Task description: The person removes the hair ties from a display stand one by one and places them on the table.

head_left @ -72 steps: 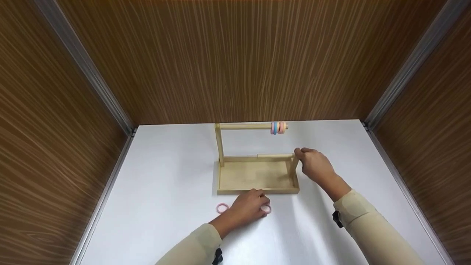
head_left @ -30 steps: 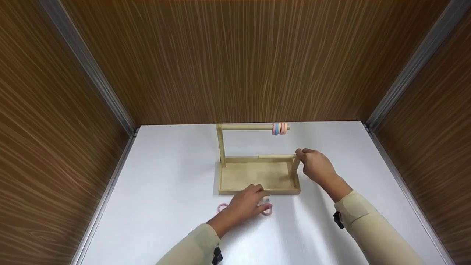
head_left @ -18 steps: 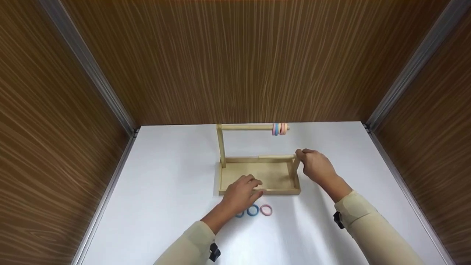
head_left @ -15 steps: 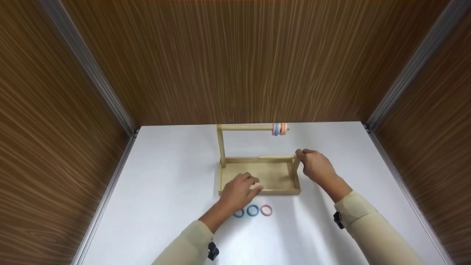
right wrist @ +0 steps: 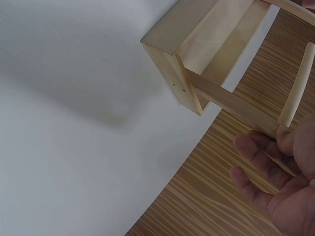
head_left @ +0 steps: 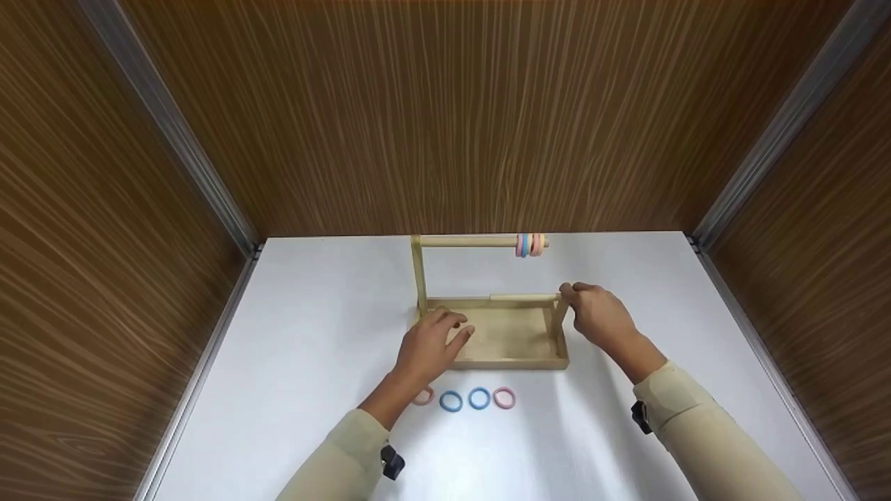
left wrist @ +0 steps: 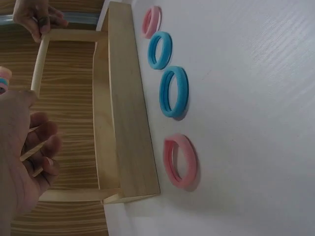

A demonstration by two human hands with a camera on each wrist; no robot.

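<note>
The head view looks forward and down from well back; both wrist views sit close, sharing the wooden rack point(head_left: 487, 334).

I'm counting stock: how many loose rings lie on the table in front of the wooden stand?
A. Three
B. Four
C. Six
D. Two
B: the left wrist view shows four rings in a row beside the stand: pink, blue, blue, pink.
</note>
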